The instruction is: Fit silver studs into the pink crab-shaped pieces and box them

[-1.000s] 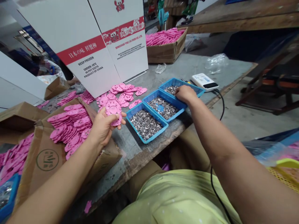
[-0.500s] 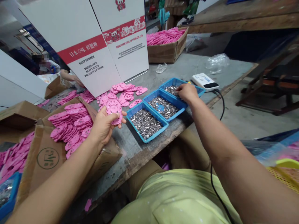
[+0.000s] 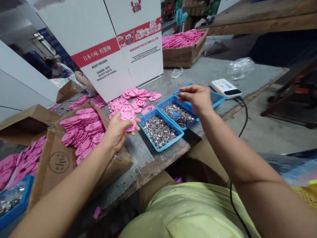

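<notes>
My left hand [image 3: 116, 130] grips a pink paw-shaped plastic piece [image 3: 128, 115] above the table edge, next to an open cardboard box [image 3: 61, 158] of stacked pink pieces. My right hand [image 3: 196, 97] hovers over the blue trays, fingers pinched together on something too small to make out. Three blue trays hold small silver metal parts: the near tray [image 3: 173, 137], the middle tray [image 3: 162, 104] and the far tray [image 3: 218, 99], which my hand partly hides.
Loose pink pieces [image 3: 138, 97] lie behind the trays before tall white cartons [image 3: 116, 49]. A white device [image 3: 226, 87] with a black cable sits at the right. Another box of pink pieces [image 3: 184, 46] stands at the back. A person [image 3: 74, 76] works at the left.
My right hand has lifted out of the far tray with its fingers pinched and moved left above the trays. The left hand keeps holding the pink piece.
</notes>
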The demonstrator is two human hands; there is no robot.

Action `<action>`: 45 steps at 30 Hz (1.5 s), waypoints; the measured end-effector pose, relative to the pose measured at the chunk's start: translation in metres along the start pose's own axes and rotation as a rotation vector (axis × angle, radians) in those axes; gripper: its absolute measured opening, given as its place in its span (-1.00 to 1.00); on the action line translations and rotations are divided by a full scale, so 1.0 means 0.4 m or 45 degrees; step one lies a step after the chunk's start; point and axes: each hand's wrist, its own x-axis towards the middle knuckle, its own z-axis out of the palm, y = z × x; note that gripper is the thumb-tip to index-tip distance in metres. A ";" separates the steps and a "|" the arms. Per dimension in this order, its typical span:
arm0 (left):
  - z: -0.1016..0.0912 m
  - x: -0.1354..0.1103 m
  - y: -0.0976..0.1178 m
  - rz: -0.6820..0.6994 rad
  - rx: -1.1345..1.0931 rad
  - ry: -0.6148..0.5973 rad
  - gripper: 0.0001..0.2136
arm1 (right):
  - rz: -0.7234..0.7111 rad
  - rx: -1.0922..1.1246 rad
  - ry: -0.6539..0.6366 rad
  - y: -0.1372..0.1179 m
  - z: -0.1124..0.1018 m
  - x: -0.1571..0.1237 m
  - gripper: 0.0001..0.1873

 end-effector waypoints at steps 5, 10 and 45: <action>-0.006 0.000 -0.008 -0.059 -0.067 -0.038 -0.57 | -0.018 0.313 -0.349 -0.088 0.158 -0.146 -0.75; -0.011 0.005 -0.020 -0.085 -0.159 -0.041 -0.50 | -0.006 0.510 -0.425 -0.102 0.259 -0.236 -0.83; -0.017 0.005 -0.019 -0.116 -0.212 0.024 -0.63 | -0.760 0.108 -0.655 -0.056 0.268 -0.215 -0.92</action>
